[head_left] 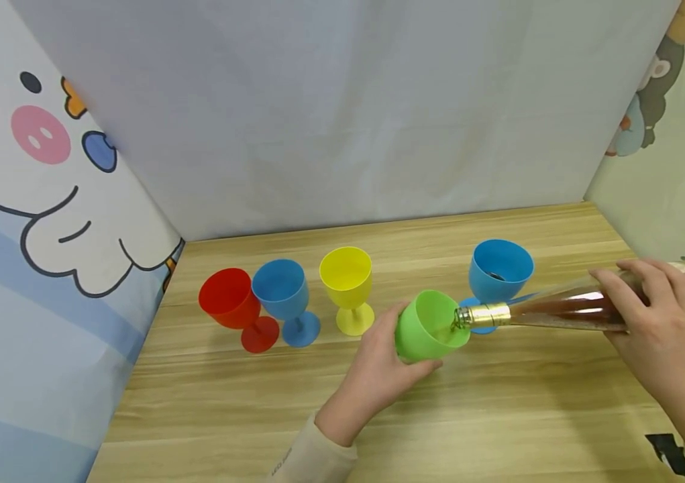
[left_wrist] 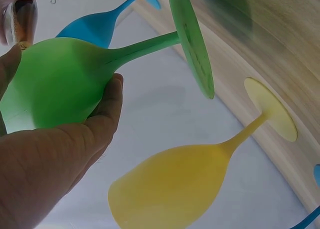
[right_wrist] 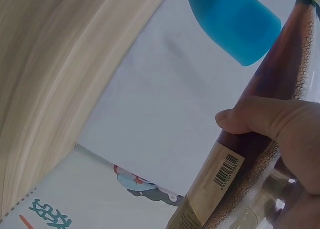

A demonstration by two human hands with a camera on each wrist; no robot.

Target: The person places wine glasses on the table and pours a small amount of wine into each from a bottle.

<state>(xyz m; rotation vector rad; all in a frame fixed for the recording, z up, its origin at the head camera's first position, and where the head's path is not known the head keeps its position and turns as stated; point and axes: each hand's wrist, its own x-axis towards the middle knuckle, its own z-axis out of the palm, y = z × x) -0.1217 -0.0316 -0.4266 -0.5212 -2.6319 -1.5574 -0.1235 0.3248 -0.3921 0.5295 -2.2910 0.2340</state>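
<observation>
My left hand [head_left: 387, 359] grips a green plastic goblet [head_left: 423, 332] round its bowl, tilted toward the bottle. In the left wrist view the goblet's stem and foot [left_wrist: 192, 44] stick out past my fingers, raised over the table. My right hand [head_left: 674, 318] holds a clear glass bottle [head_left: 571, 305] of reddish-brown liquid, tipped nearly level. Its gold-banded neck [head_left: 487, 315] reaches over the goblet's rim, and liquid shows at the mouth. In the right wrist view my thumb [right_wrist: 240, 120] lies across the bottle above a barcode label [right_wrist: 215, 179]. Behind the neck stands a blue goblet [head_left: 499, 268] with something dark inside.
On the wood-grain table [head_left: 209, 416], a red goblet [head_left: 230, 298], another blue goblet [head_left: 282, 288] and a yellow goblet [head_left: 346, 276] stand in a row at the left. A pale cloth wall [head_left: 318, 134] rises along the back edge, with cartoon-printed panels [head_left: 46, 221] at the sides.
</observation>
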